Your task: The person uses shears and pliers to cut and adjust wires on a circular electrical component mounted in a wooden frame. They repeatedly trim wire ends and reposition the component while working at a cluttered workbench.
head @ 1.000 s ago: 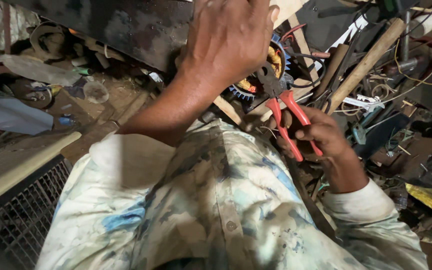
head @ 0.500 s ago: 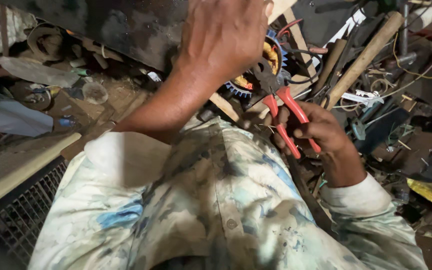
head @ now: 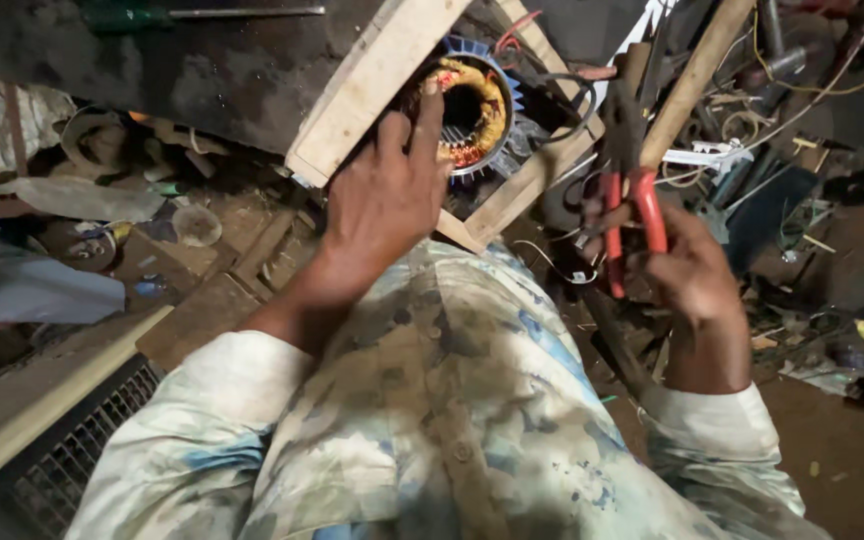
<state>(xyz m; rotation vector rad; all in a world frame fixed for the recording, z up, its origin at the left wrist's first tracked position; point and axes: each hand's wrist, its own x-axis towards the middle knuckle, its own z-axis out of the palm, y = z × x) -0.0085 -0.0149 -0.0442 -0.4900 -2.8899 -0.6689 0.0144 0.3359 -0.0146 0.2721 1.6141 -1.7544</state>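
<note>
Left hand point(head: 382, 205) spread against motor stator point(head: 467, 110), fingertips at its bore; right hand point(head: 687, 270) clenched around red-handled pliers point(head: 627, 190), nose upward, stator up-left of that grip, well apart.

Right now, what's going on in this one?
A person in a paint-stained shirt is bent over a cluttered workshop floor. The left hand rests on a motor stator with copper windings and blue fins, which sits in a wooden frame; one finger touches the winding's rim. The right hand holds red-handled pliers upright beside the frame, clear of the stator. A wooden handle, wires and scrap lie around.
</note>
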